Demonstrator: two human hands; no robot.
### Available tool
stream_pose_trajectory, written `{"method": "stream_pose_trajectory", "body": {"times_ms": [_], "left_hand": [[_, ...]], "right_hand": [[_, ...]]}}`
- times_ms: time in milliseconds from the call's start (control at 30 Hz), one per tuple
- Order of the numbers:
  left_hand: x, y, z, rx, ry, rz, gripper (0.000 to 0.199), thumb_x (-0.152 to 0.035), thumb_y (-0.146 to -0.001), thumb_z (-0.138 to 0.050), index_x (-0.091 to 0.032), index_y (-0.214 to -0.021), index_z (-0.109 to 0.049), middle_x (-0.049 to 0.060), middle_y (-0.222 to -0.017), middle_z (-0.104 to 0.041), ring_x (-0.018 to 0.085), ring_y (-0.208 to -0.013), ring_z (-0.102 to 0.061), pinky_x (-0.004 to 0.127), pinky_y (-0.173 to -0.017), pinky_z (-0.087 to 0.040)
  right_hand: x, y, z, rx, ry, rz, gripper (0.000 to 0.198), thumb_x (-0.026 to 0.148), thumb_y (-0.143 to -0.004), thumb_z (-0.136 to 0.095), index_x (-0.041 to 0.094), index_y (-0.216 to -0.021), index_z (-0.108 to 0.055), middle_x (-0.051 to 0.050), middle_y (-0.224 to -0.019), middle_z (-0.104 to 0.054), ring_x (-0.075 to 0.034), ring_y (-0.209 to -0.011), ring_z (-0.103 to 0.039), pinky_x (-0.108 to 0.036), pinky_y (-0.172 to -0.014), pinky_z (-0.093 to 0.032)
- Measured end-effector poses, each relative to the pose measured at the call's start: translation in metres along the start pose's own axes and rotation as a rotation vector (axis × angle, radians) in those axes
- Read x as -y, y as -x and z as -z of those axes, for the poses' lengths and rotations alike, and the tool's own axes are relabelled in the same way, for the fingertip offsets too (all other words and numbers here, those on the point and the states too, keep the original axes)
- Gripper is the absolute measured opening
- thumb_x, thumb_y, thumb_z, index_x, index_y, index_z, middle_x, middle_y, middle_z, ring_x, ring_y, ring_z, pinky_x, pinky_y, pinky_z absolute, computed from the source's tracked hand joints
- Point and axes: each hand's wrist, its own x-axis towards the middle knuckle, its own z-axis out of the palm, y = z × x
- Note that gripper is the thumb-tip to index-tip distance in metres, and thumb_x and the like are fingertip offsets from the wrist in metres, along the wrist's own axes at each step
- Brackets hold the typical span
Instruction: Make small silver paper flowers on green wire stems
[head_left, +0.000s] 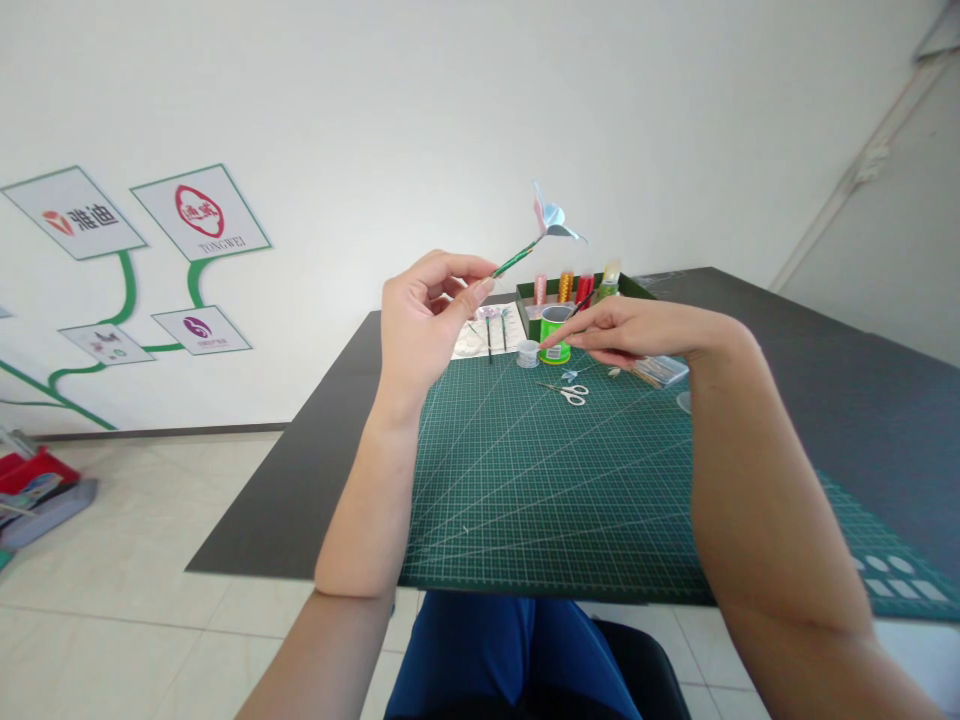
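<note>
Blue trousers point(469, 650); left grip point(424, 315) pinching slim green flower stem point(514, 261); right grip point(637, 327) unclear.

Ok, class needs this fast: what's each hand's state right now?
Left hand: closed, holding the flower by its stem.
Right hand: near the small tub; open or gripping, cannot be told.

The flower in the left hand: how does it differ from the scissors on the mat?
The flower is held up in the air by the left hand, while the scissors lie on the green cutting mat. The flower has pale blue and pink petals on a green stem; the scissors have white handles and thin blades. The flower slants upward, but the scissors lie flat. Both have a slim part.
</note>
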Motion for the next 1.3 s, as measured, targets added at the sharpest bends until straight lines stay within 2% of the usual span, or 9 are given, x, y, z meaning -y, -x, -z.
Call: {"method": "stream_pose_trajectory", "body": {"times_ms": [433,567,733,833,900,1033,1100,1200,1300], "left_hand": [[0.017,-0.004,0.004,-0.092,-0.106,0.071,0.012,-0.032,-0.089,-0.071,-0.021,-0.093,-0.075,0.003,-0.091,-0.074,0.011,-0.069,-0.062,0.022,-0.055,-0.05],[0.027,-0.006,0.007,-0.139,-0.102,0.098,0.01,-0.029,-0.088,-0.072,-0.021,-0.092,-0.075,0.003,-0.089,-0.074,0.01,-0.066,-0.061,0.022,-0.055,-0.05],[0.032,-0.005,0.01,-0.179,-0.087,0.104,0.006,-0.024,-0.086,-0.072,-0.022,-0.092,-0.075,0.002,-0.088,-0.073,0.01,-0.066,-0.061,0.022,-0.056,-0.051],[0.034,-0.005,0.01,-0.169,-0.101,0.095,0.007,-0.025,-0.088,-0.071,-0.022,-0.093,-0.075,0.002,-0.089,-0.073,0.011,-0.067,-0.061,0.022,-0.056,-0.051],[0.035,-0.005,0.01,-0.155,-0.115,0.083,0.009,-0.028,-0.089,-0.07,-0.022,-0.094,-0.075,0.003,-0.089,-0.073,0.011,-0.069,-0.062,0.022,-0.056,-0.05],[0.036,-0.004,0.008,-0.136,-0.13,0.057,0.01,-0.03,-0.09,-0.068,-0.023,-0.096,-0.074,0.003,-0.09,-0.074,0.012,-0.072,-0.063,0.023,-0.055,-0.049],[0.036,-0.004,0.008,-0.128,-0.128,0.053,0.011,-0.03,-0.09,-0.068,-0.023,-0.095,-0.074,0.003,-0.09,-0.074,0.012,-0.071,-0.063,0.023,-0.055,-0.049],[0.033,-0.004,0.006,-0.106,-0.129,0.053,0.012,-0.032,-0.09,-0.068,-0.023,-0.095,-0.075,0.003,-0.09,-0.074,0.012,-0.072,-0.063,0.023,-0.055,-0.048],[0.028,-0.003,0.002,-0.091,-0.116,0.074,0.012,-0.032,-0.089,-0.069,-0.023,-0.094,-0.075,0.003,-0.089,-0.074,0.012,-0.071,-0.062,0.023,-0.055,-0.048]], "right_hand": [[0.042,0.004,-0.017,0.035,0.215,-0.075,0.047,0.035,-0.098,-0.047,0.013,-0.132,-0.07,0.001,-0.045,-0.053,-0.014,-0.043,-0.05,-0.026,-0.049,-0.038],[0.048,0.006,-0.02,0.034,0.212,-0.095,0.046,0.035,-0.098,-0.049,0.015,-0.132,-0.071,0.0,-0.046,-0.055,-0.015,-0.045,-0.053,-0.027,-0.051,-0.04],[0.043,0.013,-0.017,0.017,0.103,-0.007,0.049,0.041,-0.098,-0.053,0.019,-0.139,-0.065,0.0,-0.053,-0.061,-0.015,-0.052,-0.058,-0.027,-0.053,-0.043],[0.038,0.014,-0.014,-0.119,-0.058,0.069,0.048,0.049,-0.098,-0.055,0.021,-0.136,-0.065,-0.003,-0.069,-0.07,-0.016,-0.06,-0.063,-0.027,-0.052,-0.045],[0.035,0.012,-0.012,-0.291,-0.205,0.095,0.046,0.053,-0.098,-0.054,0.017,-0.122,-0.069,-0.009,-0.08,-0.074,-0.016,-0.066,-0.067,-0.026,-0.052,-0.045],[0.028,0.007,-0.008,-0.681,-0.398,-0.036,0.035,0.047,-0.099,-0.055,0.014,-0.105,-0.063,-0.019,-0.102,-0.073,-0.017,-0.073,-0.07,-0.027,-0.052,-0.043],[0.024,0.008,-0.007,-0.832,-0.287,-0.147,0.025,0.037,-0.097,-0.058,0.015,-0.109,-0.06,-0.019,-0.105,-0.072,-0.018,-0.073,-0.068,-0.028,-0.054,-0.042],[0.02,0.014,-0.006,-1.01,0.044,-0.288,0.028,0.03,-0.092,-0.065,0.015,-0.115,-0.061,-0.02,-0.108,-0.071,-0.022,-0.078,-0.065,-0.034,-0.063,-0.045],[0.026,0.018,-0.008,-1.038,0.147,-0.252,0.036,0.032,-0.09,-0.067,0.015,-0.121,-0.063,-0.021,-0.118,-0.068,-0.026,-0.09,-0.064,-0.037,-0.071,-0.047]]}}
